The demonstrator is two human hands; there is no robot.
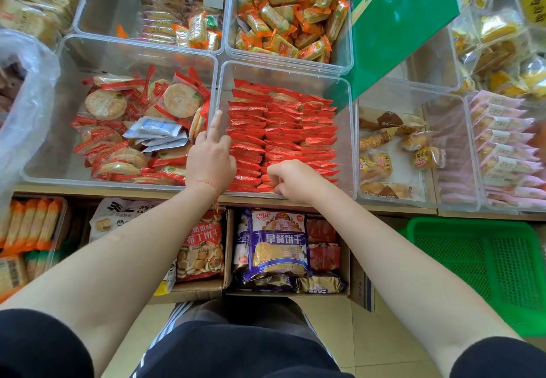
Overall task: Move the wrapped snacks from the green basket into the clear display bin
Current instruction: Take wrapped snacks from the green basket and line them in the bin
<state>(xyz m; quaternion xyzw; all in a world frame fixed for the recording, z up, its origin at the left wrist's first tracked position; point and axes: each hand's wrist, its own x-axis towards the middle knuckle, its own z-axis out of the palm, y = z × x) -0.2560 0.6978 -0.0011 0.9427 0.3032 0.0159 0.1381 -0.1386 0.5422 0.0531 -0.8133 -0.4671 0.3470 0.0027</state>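
Observation:
The clear display bin (346, 141) in the middle of the shelf holds red wrapped snacks (283, 129) stacked on edge in three neat rows. My left hand (211, 159) is at the bin's left side. Its index finger points straight up along the wall and its other fingers curl down onto the left row; whether they grip a packet is hidden. My right hand (295, 181) is at the bin's near edge, fingers curled round red packets in the front of the middle row. The green basket (478, 262) sits on the floor at lower right, and I see no snacks in it.
A bin of round rice crackers (44, 171) adjoins on the left, and a bin of small breads (393, 153) on the right. A green cardboard sign (399, 23) leans over the back right. Open boxes of bagged biscuits (277, 247) stand under the shelf edge.

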